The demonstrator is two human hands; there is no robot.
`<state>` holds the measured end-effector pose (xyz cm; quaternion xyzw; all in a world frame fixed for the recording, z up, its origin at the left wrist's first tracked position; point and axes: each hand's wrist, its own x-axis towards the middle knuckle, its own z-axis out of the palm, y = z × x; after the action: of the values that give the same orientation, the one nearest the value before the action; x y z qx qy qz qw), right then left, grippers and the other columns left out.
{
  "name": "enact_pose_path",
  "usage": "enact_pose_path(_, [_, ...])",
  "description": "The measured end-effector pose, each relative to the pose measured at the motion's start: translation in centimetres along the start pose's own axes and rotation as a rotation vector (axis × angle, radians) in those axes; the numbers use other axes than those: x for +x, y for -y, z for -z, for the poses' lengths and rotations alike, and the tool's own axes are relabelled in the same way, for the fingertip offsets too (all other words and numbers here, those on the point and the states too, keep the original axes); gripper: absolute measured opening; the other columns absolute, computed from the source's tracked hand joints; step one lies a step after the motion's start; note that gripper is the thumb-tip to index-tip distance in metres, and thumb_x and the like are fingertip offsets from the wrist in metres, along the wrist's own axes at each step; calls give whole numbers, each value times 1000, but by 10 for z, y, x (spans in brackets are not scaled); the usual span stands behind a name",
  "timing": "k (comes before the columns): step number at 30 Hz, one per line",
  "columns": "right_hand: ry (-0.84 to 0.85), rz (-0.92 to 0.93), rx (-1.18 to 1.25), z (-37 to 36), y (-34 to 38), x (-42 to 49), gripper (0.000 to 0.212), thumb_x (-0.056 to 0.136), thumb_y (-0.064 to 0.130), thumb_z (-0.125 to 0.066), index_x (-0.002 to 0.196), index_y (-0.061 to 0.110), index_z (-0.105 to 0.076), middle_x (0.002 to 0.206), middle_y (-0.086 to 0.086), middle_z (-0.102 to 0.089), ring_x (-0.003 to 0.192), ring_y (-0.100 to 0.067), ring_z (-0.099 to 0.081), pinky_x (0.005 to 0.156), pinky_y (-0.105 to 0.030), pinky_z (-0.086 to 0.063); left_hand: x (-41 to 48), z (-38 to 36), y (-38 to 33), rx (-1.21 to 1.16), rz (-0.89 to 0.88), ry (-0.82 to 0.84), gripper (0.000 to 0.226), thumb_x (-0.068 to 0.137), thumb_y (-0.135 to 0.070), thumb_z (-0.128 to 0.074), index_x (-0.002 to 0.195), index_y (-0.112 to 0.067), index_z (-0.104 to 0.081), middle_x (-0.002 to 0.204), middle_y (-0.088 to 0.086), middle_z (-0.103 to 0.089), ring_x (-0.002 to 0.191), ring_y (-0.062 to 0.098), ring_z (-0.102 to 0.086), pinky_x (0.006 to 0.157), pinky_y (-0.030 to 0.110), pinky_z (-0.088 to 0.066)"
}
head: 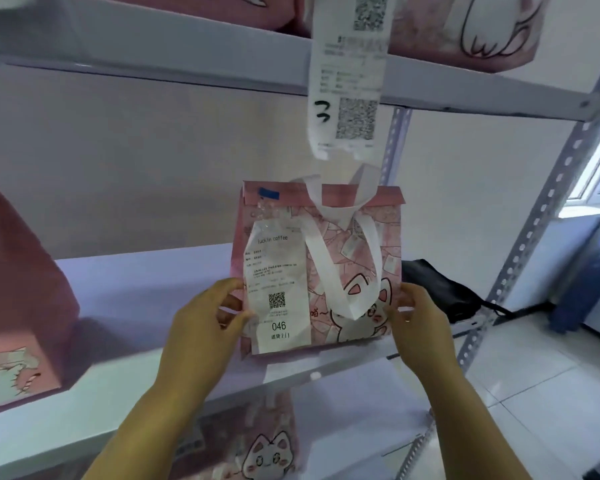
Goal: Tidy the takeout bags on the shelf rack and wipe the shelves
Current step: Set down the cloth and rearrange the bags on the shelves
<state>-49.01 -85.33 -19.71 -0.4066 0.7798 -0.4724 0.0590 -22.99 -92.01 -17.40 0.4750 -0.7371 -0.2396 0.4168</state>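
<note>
A pink takeout bag (347, 258) with a cat print, white handles and a long receipt numbered 046 stands upright near the front edge of the middle shelf (125, 289). My left hand (201, 323) grips its lower left side. My right hand (420, 320) grips its lower right side. Another pink bag (18, 299) stands at the left of the same shelf. More pink bags sit on the upper shelf (174, 46), and a receipt (347, 81) hangs down from one of them. On the shelf below stands a further cat-print bag (267, 452).
A black object with a cable (440, 289) lies on the middle shelf just right of the held bag. The rack's perforated metal upright (534, 220) runs down the right side. White floor tiles (534, 393) and a window lie beyond it.
</note>
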Motion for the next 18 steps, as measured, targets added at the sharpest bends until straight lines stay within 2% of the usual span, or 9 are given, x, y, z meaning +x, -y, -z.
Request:
enact_pose_path(2, [26,15,3,10,-12,18,31,92,27,-58,121,18,-53,97,6,-62,84,-11,-59,68,-27,-44,4,-20,-9,11,32,-8,34,83,-19,-67,109,-38,-57,87,-12,-66,72,4,-65,66,26,-52])
enact_pose_path(4, [62,14,10,17,-22,34,32,91,25,-59,122,19,-54,96,8,-61,86,-11,-58,70,-27,-44,6,-39,-17,33,40,-28,35,85,-23,-65,114,-39,-55,89,-10,-66,72,5,-65,68,31,-53])
enact_pose_path(8, [118,27,38,28,-42,57,31,90,26,-60,121,26,-55,89,16,-61,80,-1,-57,61,-18,-41,7,-70,-31,5,46,-68,35,87,-22,-62,113,-42,-52,85,-17,-62,68,-3,-65,58,18,-48])
enact_pose_path(10, [134,31,61,33,-49,65,29,91,28,-59,120,27,-55,88,17,-61,81,-4,-58,58,-18,-41,6,-82,-37,-5,53,-79,35,87,-22,-62,117,-38,-52,87,-15,-62,68,-1,-64,58,14,-45])
enact_pose_path(15, [170,86,34,43,-61,79,21,90,31,-60,110,30,-56,88,15,-64,82,-8,-61,66,-26,-46,6,-102,-43,-20,66,-115,32,86,-24,-63,117,-27,-57,95,-11,-64,80,-3,-59,60,9,-42])
enact_pose_path(18, [176,107,58,50,-65,83,16,87,30,-63,99,34,-54,83,15,-64,79,-6,-61,64,-25,-48,4,-108,-46,-27,74,-122,29,86,-24,-63,115,-27,-58,95,-13,-63,82,-2,-59,61,9,-42])
